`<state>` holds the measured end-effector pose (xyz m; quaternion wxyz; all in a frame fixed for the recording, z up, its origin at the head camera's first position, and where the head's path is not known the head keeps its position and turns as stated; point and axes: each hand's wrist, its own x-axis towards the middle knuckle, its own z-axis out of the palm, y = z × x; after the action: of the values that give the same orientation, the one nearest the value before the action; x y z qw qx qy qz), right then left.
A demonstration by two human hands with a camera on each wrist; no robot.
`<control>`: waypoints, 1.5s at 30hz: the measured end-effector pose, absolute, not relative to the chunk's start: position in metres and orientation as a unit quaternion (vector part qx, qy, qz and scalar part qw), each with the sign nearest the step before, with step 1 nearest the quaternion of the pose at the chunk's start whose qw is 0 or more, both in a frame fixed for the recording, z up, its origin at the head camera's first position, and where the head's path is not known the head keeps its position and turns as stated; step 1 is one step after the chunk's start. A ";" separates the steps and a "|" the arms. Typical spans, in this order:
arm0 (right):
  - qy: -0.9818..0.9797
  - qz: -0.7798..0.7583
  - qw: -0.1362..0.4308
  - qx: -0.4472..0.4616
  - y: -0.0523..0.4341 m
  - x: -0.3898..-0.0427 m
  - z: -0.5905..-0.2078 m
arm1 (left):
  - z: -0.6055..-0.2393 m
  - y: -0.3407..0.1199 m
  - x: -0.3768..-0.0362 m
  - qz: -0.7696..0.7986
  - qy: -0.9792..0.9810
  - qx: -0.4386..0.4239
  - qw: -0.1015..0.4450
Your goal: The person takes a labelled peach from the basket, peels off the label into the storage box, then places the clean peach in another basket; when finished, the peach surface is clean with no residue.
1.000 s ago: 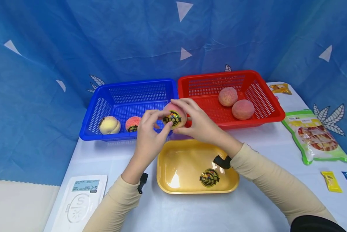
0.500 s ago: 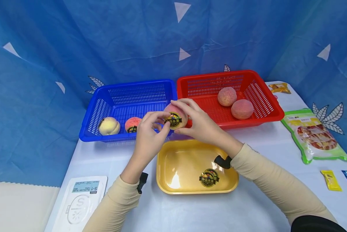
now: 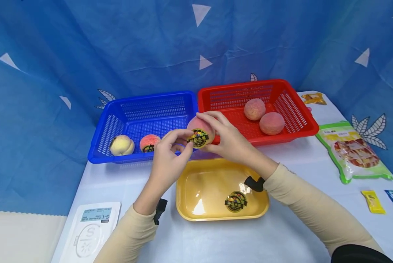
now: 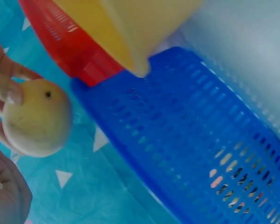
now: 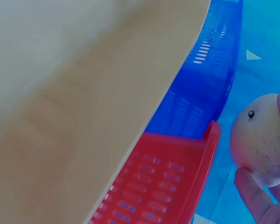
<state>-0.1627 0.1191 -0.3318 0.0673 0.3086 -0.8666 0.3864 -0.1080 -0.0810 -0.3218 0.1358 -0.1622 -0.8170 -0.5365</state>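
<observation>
Head view shows us our right hand (image 3: 231, 140) cupping a round pink-and-yellow peach (image 3: 201, 132) above the yellow plastic tray (image 3: 186, 182), in front of the blue and red mesh baskets, while our left hand's fingertips (image 3: 187, 140) pinch the black-and-gold sticker (image 3: 198, 138) on its front. We judge the fruit light, soft and easily bruised, so we cradle it around its sides and peel gently from the sticker's edge

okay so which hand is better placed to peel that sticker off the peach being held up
Left, probably. The right hand grips the peach from behind and steadies it, while the left hand has its fingertips right at the sticker on the near face.
</observation>
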 end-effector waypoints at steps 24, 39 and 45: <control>-0.889 0.398 0.093 0.206 0.184 -0.165 -0.334 | -0.394 -0.041 -0.068 -0.291 -0.903 -0.290 -0.126; -0.887 0.410 0.099 0.188 0.200 -0.168 -0.342 | -0.411 -0.018 -0.061 -0.177 -0.909 -0.372 -0.070; -0.889 0.405 0.105 0.187 0.205 -0.169 -0.344 | -0.409 -0.017 -0.061 -0.170 -0.912 -0.367 -0.063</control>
<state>-0.1687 0.2052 -0.3442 0.1054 0.1865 -0.8887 0.4054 -0.0612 -0.0170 -0.4088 -0.0633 -0.3668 -0.9124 -0.1700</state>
